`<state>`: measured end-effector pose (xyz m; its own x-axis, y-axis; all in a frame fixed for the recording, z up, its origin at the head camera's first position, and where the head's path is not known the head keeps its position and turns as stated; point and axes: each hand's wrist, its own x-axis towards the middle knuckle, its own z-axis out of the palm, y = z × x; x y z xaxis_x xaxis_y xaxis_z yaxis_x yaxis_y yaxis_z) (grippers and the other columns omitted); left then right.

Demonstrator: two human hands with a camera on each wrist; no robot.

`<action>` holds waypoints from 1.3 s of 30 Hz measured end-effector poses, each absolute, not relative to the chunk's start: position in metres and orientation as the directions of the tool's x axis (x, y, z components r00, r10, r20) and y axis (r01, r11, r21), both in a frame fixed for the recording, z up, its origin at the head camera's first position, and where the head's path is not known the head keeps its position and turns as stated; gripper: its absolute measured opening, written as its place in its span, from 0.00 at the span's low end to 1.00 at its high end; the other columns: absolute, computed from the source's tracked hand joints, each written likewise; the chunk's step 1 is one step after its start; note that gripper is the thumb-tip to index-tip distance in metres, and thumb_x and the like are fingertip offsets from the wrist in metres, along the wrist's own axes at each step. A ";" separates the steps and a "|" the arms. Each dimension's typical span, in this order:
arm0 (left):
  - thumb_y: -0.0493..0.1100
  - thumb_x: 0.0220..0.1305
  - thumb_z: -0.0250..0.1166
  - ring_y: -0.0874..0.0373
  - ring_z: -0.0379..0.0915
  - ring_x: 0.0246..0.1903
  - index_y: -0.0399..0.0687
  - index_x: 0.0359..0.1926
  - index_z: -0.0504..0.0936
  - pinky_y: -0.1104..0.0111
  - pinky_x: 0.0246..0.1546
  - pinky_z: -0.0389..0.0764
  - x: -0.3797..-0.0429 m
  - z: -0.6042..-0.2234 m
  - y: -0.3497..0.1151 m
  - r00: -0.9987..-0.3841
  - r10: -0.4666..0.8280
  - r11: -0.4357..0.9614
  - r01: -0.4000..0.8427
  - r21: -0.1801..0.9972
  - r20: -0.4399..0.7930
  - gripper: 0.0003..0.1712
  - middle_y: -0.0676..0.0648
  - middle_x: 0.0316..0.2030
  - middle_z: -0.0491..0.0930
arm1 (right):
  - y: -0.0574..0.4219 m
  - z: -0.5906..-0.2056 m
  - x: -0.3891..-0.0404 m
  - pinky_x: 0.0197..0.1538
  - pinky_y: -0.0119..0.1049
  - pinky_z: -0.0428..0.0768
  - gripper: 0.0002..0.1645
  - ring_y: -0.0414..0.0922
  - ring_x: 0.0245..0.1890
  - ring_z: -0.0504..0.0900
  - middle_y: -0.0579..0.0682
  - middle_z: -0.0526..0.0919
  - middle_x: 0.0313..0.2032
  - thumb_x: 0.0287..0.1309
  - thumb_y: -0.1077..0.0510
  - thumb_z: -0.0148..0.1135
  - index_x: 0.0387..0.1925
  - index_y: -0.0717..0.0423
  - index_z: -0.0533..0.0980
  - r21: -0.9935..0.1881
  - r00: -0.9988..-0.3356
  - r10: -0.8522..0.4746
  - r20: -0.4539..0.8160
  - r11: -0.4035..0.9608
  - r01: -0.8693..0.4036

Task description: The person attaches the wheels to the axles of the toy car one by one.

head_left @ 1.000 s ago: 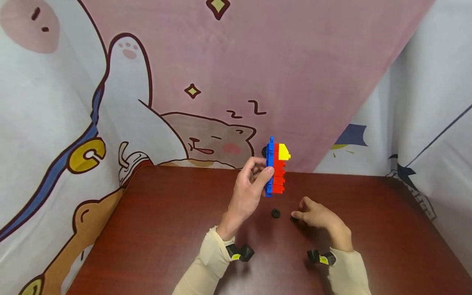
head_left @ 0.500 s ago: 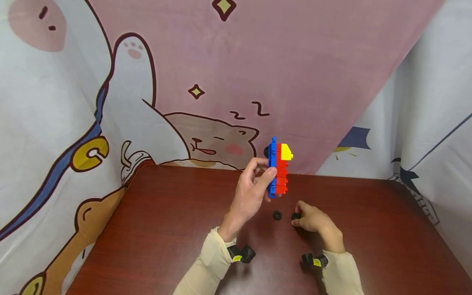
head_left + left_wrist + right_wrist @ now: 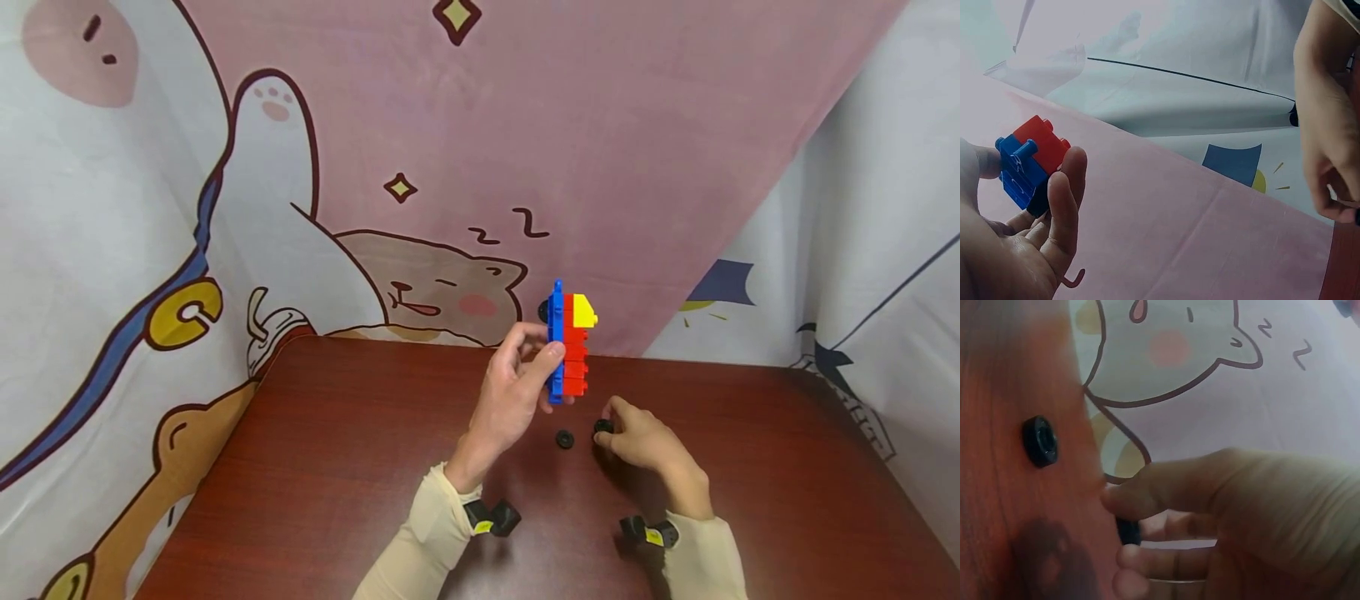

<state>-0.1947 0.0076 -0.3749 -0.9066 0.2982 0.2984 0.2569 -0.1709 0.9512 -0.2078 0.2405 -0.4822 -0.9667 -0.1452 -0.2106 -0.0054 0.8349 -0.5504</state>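
Note:
My left hand (image 3: 510, 387) grips a toy vehicle by its blue base (image 3: 556, 325), thumb on the near side. Red bricks (image 3: 575, 358) run along the base, with a yellow sloped brick (image 3: 582, 312) at the far end. A black wheel (image 3: 543, 311) shows on the base's left side. The left wrist view catches the vehicle's end, a red brick (image 3: 1041, 140) over blue. Between thumb and fingers my right hand (image 3: 647, 437) pinches a black toy wheel (image 3: 602, 427), mostly covered by the fingers in the right wrist view. Another black wheel (image 3: 1040, 441) lies on the table to its left.
The dark reddish wooden table (image 3: 360, 467) spreads beneath both hands. Behind it hangs a curtain (image 3: 600, 150) printed with cartoon animals. Each wrist wears a small black camera, one at the left cuff (image 3: 491, 518), one at the right (image 3: 648, 532).
My right hand has taken hold of the wheel and lifted it slightly off the table. The left hand keeps its grip on the toy vehicle; the head view has shifted a little.

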 end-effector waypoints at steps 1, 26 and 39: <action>0.49 0.74 0.55 0.41 0.83 0.26 0.45 0.57 0.70 0.70 0.22 0.78 -0.194 -0.375 0.008 -0.907 0.300 -0.172 0.252 0.952 0.295 0.18 0.36 0.44 0.80 | 0.240 -0.481 -0.208 0.26 0.38 0.65 0.17 0.45 0.22 0.71 0.49 0.73 0.22 0.57 0.55 0.66 0.45 0.57 0.71 -0.548 -0.971 -0.139 -0.196 0.836 -0.009; 0.51 0.75 0.51 0.60 0.79 0.17 0.47 0.59 0.65 0.71 0.20 0.78 -0.194 -0.377 0.016 -0.911 0.353 -0.150 0.172 0.974 0.215 0.19 0.33 0.41 0.81 | 0.202 -0.394 -0.156 0.28 0.24 0.69 0.17 0.35 0.25 0.69 0.44 0.71 0.30 0.54 0.71 0.63 0.46 0.57 0.76 -0.684 -0.834 0.041 0.551 0.594 -0.423; 0.51 0.76 0.52 0.37 0.80 0.20 0.48 0.58 0.65 0.69 0.19 0.78 -0.190 -0.380 0.025 -0.903 0.378 -0.099 0.179 0.979 0.204 0.18 0.36 0.41 0.82 | 0.185 -0.377 -0.136 0.27 0.23 0.71 0.25 0.34 0.27 0.70 0.45 0.71 0.32 0.47 0.75 0.67 0.50 0.63 0.76 -0.645 -0.753 -0.012 0.658 0.508 -0.572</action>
